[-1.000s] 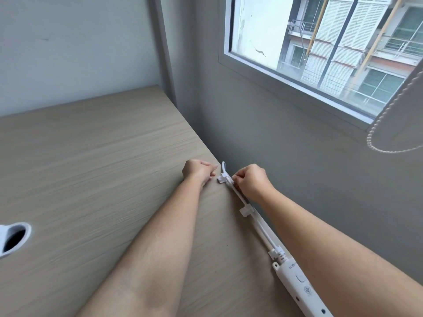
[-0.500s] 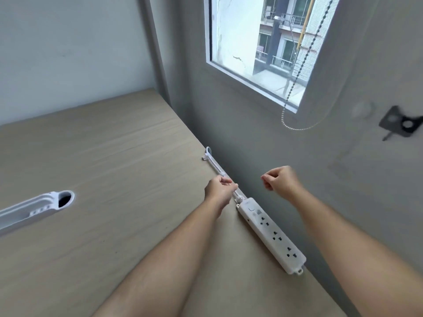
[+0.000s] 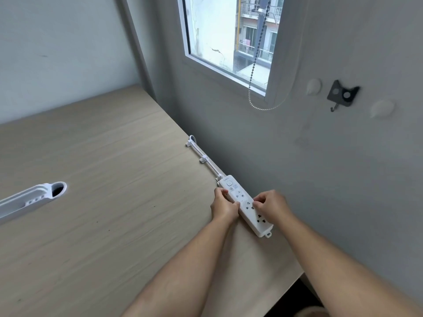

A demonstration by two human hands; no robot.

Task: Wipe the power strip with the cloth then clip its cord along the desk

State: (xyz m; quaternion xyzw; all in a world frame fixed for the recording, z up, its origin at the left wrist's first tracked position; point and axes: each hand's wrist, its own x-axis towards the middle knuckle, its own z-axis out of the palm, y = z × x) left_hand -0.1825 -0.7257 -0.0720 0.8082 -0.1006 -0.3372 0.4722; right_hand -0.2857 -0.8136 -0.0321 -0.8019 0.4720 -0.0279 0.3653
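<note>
A white power strip lies along the right edge of the wooden desk, close to the wall. Its white cord runs away from me along that edge through small white clips and drops behind the desk at the far clip. My left hand grips the strip's left side at its middle. My right hand holds its right side, fingertips on the socket face. No cloth is in view.
A white plastic grommet and channel sit in the desk at the left. The grey wall runs right beside the strip, with a window, a bead chain and a black hook above. The desk's near right corner ends by my right forearm.
Both hands moved from the cord and clips back toward me onto the strip's body. My right hand, free in the air half a second ago, now holds the strip. The camera swung right.
</note>
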